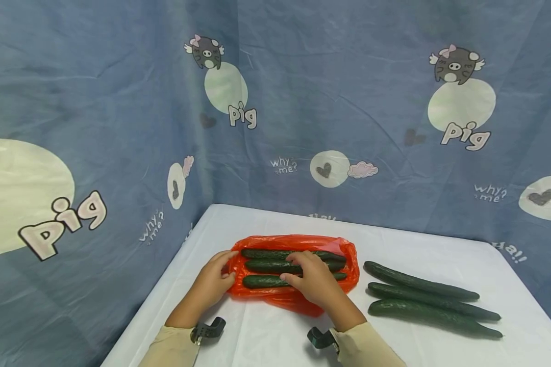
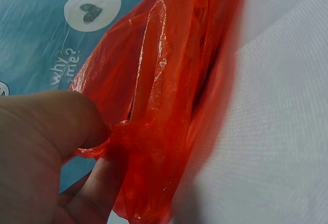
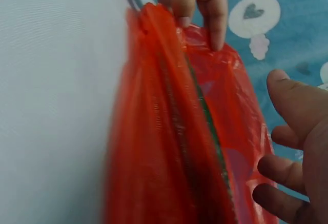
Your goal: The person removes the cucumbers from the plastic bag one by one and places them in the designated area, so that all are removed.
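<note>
A red plastic bag lies spread on the table with three dark green cucumbers side by side in its opening. My left hand is at the bag's left end; in the left wrist view, the thumb and fingers of this hand pinch the bag's edge. Above the cucumbers hovers my right hand, fingers relaxed and spread, hiding part of them. The right wrist view has its fingers close to the far side of the bag, gripping nothing.
Three more cucumbers lie roughly parallel on the white-covered table, right of the bag. A blue printed curtain stands behind the table and along its left side. Each wrist carries a black camera mount.
</note>
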### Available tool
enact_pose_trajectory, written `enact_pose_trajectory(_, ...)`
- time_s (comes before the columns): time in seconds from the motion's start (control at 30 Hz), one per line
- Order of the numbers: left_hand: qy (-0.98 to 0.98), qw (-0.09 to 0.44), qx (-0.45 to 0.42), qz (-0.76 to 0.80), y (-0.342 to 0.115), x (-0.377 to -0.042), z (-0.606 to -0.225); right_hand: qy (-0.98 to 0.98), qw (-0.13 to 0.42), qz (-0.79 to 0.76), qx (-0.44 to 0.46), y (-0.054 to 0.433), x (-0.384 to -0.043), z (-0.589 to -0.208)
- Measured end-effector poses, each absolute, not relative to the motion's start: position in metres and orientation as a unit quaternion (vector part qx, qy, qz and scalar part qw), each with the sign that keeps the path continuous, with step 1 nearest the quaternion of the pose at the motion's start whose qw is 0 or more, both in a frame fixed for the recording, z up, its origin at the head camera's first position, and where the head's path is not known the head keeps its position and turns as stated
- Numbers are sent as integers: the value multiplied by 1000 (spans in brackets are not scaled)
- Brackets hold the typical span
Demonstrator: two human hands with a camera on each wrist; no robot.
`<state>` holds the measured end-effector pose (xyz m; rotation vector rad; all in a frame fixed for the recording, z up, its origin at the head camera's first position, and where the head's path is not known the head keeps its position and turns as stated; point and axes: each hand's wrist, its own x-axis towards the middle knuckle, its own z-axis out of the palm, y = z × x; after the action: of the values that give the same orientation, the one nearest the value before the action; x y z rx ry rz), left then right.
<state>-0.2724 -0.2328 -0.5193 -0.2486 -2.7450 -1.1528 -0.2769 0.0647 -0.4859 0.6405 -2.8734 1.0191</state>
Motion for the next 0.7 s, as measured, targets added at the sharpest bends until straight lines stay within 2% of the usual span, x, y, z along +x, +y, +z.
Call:
enact_pose_trajectory(0.17,-916,79,-81,-385,-233,-271,-519,-934,19,293,202,57,-279,-497)
enact_pose_trajectory(0.37,-917,78,-75,-384,-230,-269,-522,-947,2,252,198,51,-276,-512)
enact_pose_trajectory(0.7,-917,83,-76,-383,-231,-271,-521,-958,4,196,207,46,-276,-520)
